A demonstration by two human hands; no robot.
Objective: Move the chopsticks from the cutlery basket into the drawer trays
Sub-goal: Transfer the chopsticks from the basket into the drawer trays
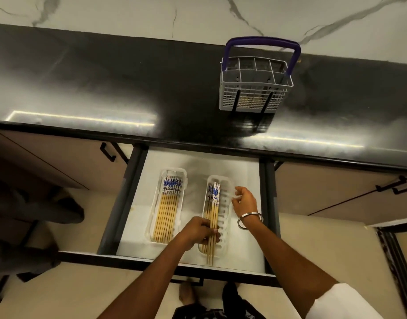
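Two trays: clear plastic, lying side by side in the open drawer [248,245] beneath the black tabletop [106,88].
Left tray [154,215]: holds a neat row of chopsticks [166,212], their blue-and-white patterned ends pointing toward the tabletop and their bamboo tips toward the person.
Right tray [225,217]: ribbed along its floor, partly filled on its left side only, the right side bare.
Bundle [212,217]: a small bundle of matching chopsticks lies along the left side of the right tray, its tips reaching past the tray's near end.
Left hand [199,230]: curled around the bundle near its lower half, fingers [214,231] pressed on the sticks.
Right hand [243,200]: loosely open beside the right tray's far edge, fingers bent and holding nothing that can be made out; whether it touches the tray rim cannot be told.
Bangle [250,219]: a metal band circles the right wrist.
Cutlery basket [255,88]: white wire with a purple handle, standing upright on the tabletop, well apart from the drawer; pale sticks show faintly through its lower mesh, too indistinct to identify.
Surroundings: beige cabinet fronts with black handles flank the drawer, and a white marble-veined wall [197,14] rises behind the tabletop.
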